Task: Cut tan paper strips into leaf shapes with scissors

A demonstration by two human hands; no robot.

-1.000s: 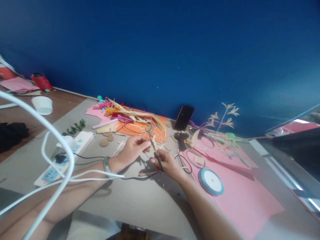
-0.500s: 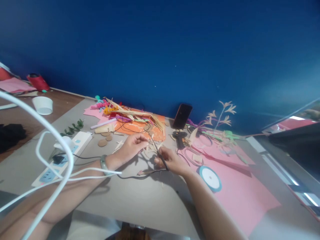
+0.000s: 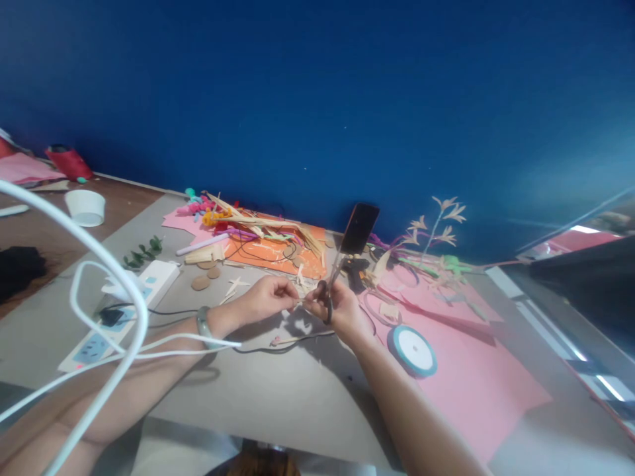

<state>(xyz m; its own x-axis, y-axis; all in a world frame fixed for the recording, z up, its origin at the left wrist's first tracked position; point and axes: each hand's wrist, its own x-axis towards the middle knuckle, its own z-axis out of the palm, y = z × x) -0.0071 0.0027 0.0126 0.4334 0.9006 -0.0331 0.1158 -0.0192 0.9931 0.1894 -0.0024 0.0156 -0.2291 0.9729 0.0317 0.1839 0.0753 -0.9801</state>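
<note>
My left hand (image 3: 268,299) is pinched shut on a small pale paper scrap (image 3: 300,301) held just above the grey table. My right hand (image 3: 335,308) meets it fingertip to fingertip and grips a pair of scissors (image 3: 331,281), whose blades point up and away toward the phone. A thin dark cord (image 3: 288,342) lies on the table under both hands. A green bangle (image 3: 203,325) sits on my left wrist.
Behind the hands lie orange paper with straw strips (image 3: 268,241), a leaning dark phone (image 3: 360,228), a paper twig with leaves (image 3: 436,225) and pink sheets (image 3: 466,370). A teal ribbon roll (image 3: 411,349) rests right. A power strip (image 3: 124,304), white cables (image 3: 99,264) and a white cup (image 3: 85,207) occupy the left.
My right hand has swung the scissors from pointing left-up to pointing up and right, and my two hands have come together at the fingertips.
</note>
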